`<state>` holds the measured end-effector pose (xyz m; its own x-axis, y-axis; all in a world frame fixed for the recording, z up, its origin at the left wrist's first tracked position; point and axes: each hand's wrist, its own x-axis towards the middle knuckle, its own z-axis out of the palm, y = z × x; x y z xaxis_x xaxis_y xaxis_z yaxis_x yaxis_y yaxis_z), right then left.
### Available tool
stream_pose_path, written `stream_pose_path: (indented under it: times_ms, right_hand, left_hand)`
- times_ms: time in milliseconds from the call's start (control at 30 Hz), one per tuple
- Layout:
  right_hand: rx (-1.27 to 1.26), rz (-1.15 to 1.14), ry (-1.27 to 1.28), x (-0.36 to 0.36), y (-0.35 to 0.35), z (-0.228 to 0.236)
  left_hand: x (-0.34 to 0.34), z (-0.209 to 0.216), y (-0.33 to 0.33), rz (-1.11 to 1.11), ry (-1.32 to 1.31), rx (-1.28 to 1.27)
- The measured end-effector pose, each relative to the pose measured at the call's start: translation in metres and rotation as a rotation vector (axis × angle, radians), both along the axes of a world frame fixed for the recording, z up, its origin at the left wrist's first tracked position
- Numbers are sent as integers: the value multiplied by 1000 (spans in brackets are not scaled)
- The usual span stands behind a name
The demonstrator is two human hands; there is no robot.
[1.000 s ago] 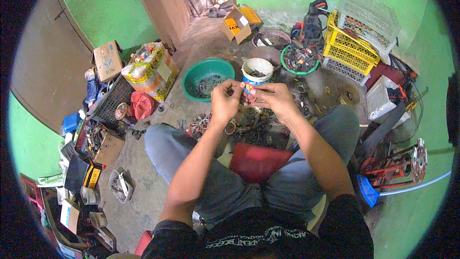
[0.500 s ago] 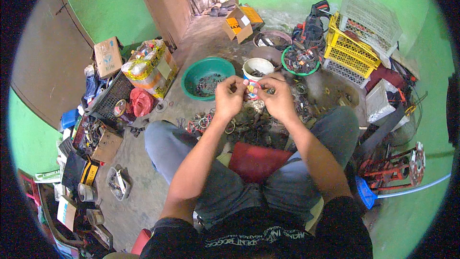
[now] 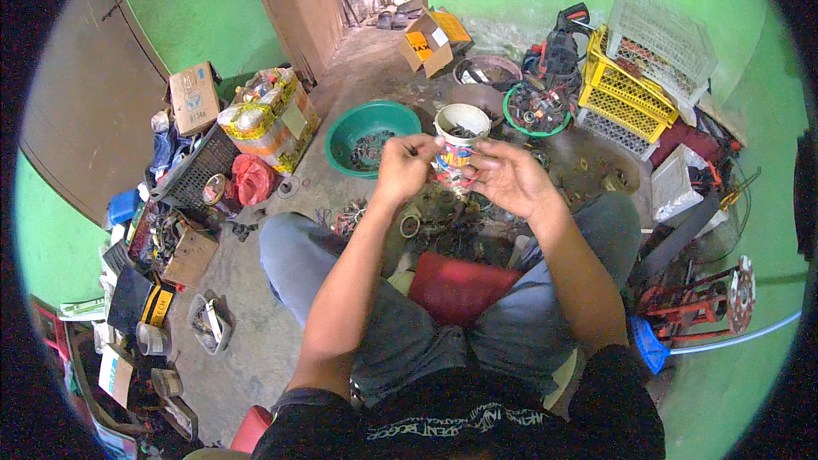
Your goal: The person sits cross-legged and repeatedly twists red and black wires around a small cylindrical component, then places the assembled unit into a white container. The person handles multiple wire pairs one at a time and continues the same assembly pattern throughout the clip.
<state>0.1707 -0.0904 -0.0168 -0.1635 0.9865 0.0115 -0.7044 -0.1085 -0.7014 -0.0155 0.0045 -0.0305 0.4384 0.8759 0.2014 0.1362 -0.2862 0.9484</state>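
Note:
My left hand (image 3: 404, 170) is raised in front of a white bucket (image 3: 460, 119) with a coloured label. Its thumb and forefinger are pinched together, and whatever sits between them is too small to make out. To its right my right hand (image 3: 515, 179) has its fingers apart, pointing towards the left hand. Thin reddish marks show by its fingertips, but I cannot tell whether they are a wire or the label behind. Dark small parts lie inside the bucket. Below my hands spreads a pile of dark parts and wires (image 3: 452, 226), partly hidden by my hands.
A green basin (image 3: 341, 162) with small dark parts stands left of the bucket. To the right are a green-rimmed basin (image 3: 509, 116) of scrap and yellow crates (image 3: 626, 94). Boxes and a dark basket (image 3: 194, 179) crowd the left. A red block (image 3: 464, 288) lies between my legs.
My right hand has moved away to the right and its fingers have spread from a pinch. The left hand stays nearly in place, still pinched and turned slightly.

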Motion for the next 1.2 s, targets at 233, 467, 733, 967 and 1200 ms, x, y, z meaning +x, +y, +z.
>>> stream_pose_path:
  times_ms: [233,467,733,967,1200]
  right_hand:
    - [118,20,-446,45,-23,33]
    - [225,-48,-989,54,-23,37]
    - [359,20,-564,72,-24,33]
    - [328,-30,-582,69,-47,62]
    - [322,-509,-1049,86,-5,20]
  left_hand:
    - [-19,13,17,331,-111,26]
    - [-20,8,17,486,-124,131]
    - [-21,19,15,436,-75,192]
    - [-26,21,11,345,-234,-46]
    - [-25,18,17,375,-237,15]
